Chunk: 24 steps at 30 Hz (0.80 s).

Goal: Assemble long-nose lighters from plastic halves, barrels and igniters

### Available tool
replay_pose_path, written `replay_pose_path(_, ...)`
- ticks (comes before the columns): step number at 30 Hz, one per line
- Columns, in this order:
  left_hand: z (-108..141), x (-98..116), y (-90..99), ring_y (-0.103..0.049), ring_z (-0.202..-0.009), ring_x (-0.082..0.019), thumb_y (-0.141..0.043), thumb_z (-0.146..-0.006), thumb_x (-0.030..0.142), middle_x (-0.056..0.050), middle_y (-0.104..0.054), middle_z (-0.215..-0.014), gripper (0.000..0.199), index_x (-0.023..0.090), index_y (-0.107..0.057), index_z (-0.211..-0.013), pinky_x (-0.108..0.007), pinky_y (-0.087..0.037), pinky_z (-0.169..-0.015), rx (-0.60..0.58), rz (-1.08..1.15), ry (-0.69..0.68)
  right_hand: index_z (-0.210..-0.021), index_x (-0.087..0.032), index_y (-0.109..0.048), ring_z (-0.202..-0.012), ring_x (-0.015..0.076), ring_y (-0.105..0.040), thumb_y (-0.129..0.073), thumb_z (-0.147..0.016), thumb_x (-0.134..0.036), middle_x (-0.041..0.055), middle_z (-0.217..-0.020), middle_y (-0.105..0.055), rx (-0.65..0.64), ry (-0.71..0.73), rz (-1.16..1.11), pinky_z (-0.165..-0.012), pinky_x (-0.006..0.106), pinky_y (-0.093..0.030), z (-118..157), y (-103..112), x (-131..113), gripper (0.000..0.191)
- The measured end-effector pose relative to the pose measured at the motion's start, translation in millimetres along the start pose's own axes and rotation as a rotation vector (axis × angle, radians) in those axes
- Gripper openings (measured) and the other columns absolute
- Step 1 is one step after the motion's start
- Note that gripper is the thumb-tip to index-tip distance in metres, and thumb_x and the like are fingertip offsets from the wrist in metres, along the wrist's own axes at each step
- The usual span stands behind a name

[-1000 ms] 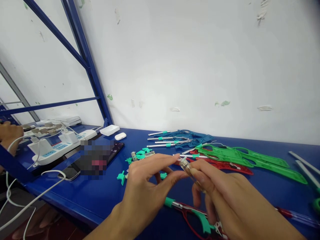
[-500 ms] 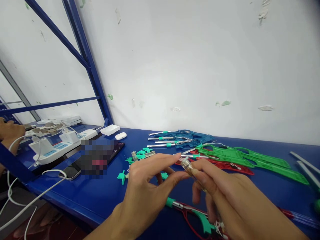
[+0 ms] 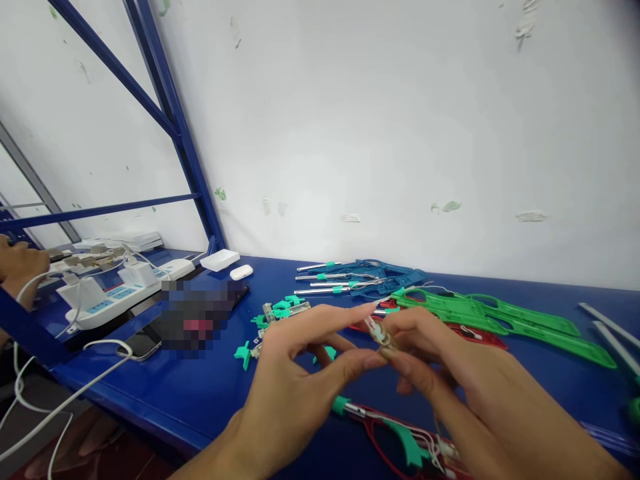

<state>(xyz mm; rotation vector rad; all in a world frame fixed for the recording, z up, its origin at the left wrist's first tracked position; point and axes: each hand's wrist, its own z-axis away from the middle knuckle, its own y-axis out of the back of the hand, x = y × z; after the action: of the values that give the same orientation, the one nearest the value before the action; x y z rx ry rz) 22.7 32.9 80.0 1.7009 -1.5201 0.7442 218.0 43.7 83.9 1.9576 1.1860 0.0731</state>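
My right hand (image 3: 465, 373) pinches a small clear plastic piece with a white part at its end (image 3: 376, 329), held above the table. My left hand (image 3: 295, 380) meets it from the other side, index fingertip at the upper end and thumb at the lower side. Fingers partly cover the piece, so its full shape is hidden. Below them lies a red plastic frame (image 3: 373, 437) with a metal rod, a green clip (image 3: 410, 445) and white wires. Small green and clear parts (image 3: 283, 308) are scattered beyond my left hand.
Blue frames with metal rods (image 3: 380, 277) lie by the wall, green frames (image 3: 530, 323) right of them. Pale rods (image 3: 613, 340) sit at far right. At left are a power strip (image 3: 115, 293), a phone (image 3: 143, 343), white cables and another person's hand (image 3: 23, 263).
My right hand has turned the clear piece, and its fingers now cover more of it. The white part shows more plainly. My left index fingertip has shifted slightly right.
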Motion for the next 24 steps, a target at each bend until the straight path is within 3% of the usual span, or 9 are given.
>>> replay_pose_path(3, -1.0, 1.9, 4.0, -0.077, -0.066, -0.013, -0.087, -0.092, 0.035, 0.001, -0.079, -0.079, 0.019, 0.031, -0.085, -0.11, -0.013, -0.046, -0.047, -0.035, 0.16, 0.162, -0.109, -0.031, -0.063, -0.07, 0.0129, -0.079, -0.045, -0.109, -0.03, -0.0048, -0.096, -0.082, -0.066, -0.067, -0.045, -0.057, 0.018, -0.058, 7.2, 3.9, 5.6, 0.018)
replay_pose_path(5, -1.3, 1.1, 8.3, -0.075, -0.062, -0.012, -0.081, -0.097, 0.044, 0.0, -0.077, -0.079, 0.02, 0.024, -0.082, -0.098, -0.013, -0.045, -0.047, -0.037, 0.233, 0.195, -0.112, -0.032, -0.063, -0.066, 0.0125, -0.077, -0.045, -0.11, -0.033, -0.0059, -0.091, -0.081, -0.114, -0.127, -0.072, -0.055, 0.018, -0.056, 10.5, 5.7, 9.1, 0.017)
replay_pose_path(8, -1.6, -0.8, 14.8, -0.068, -0.055, -0.009, -0.071, -0.103, 0.049, 0.003, -0.064, -0.068, 0.038, 0.019, -0.067, -0.079, -0.014, -0.044, -0.047, -0.033, 0.275, 0.197, -0.115, -0.03, -0.064, -0.066, 0.0156, -0.078, -0.047, -0.109, -0.037, -0.0036, -0.084, -0.08, -0.067, -0.161, -0.072, -0.054, 0.02, -0.056, 10.7, 6.5, 11.9, 0.019)
replay_pose_path(12, -2.7, -0.8, 18.7, -0.062, -0.049, -0.008, -0.062, -0.108, 0.046, 0.007, -0.048, -0.063, 0.045, 0.019, -0.052, -0.074, -0.017, -0.042, -0.048, -0.035, 0.308, 0.211, -0.142, -0.031, -0.053, -0.065, 0.0145, -0.078, -0.043, -0.111, -0.038, -0.0062, -0.077, -0.078, -0.066, -0.18, -0.1, -0.054, 0.018, -0.056, 7.2, 8.2, 10.7, 0.033)
replay_pose_path(15, -2.9, 0.0, 18.4, -0.057, -0.045, -0.007, -0.059, -0.11, 0.047, 0.007, -0.045, -0.059, 0.05, 0.019, -0.048, -0.071, -0.019, -0.041, -0.047, -0.03, 0.305, 0.211, -0.155, -0.034, -0.045, -0.063, 0.0134, -0.077, -0.04, -0.112, -0.038, -0.0067, -0.076, -0.077, -0.057, -0.193, -0.109, -0.052, 0.017, -0.056, 5.7, 10.0, 7.2, 0.044)
replay_pose_path(21, -4.0, -0.6, 15.5, -0.053, -0.041, -0.007, -0.066, -0.105, 0.052, 0.006, -0.043, -0.053, 0.061, 0.019, -0.046, -0.058, -0.021, -0.037, -0.044, 0.001, 0.297, 0.194, -0.159, -0.041, -0.047, -0.066, 0.0123, -0.077, -0.041, -0.112, -0.039, -0.0057, -0.083, -0.079, -0.043, -0.176, -0.1, -0.056, 0.015, -0.058, 4.6, 8.8, 4.2, 0.047)
replay_pose_path(24, -5.1, -1.2, 15.0, -0.052, -0.04, -0.007, -0.069, -0.103, 0.052, 0.005, -0.044, -0.052, 0.061, 0.018, -0.048, -0.056, -0.021, -0.036, -0.043, 0.002, 0.302, 0.191, -0.152, -0.04, -0.056, -0.068, 0.0127, -0.078, -0.041, -0.112, -0.04, -0.0049, -0.082, -0.08, -0.049, -0.151, -0.079, -0.058, 0.015, -0.06, 5.4, 8.1, 6.3, 0.043)
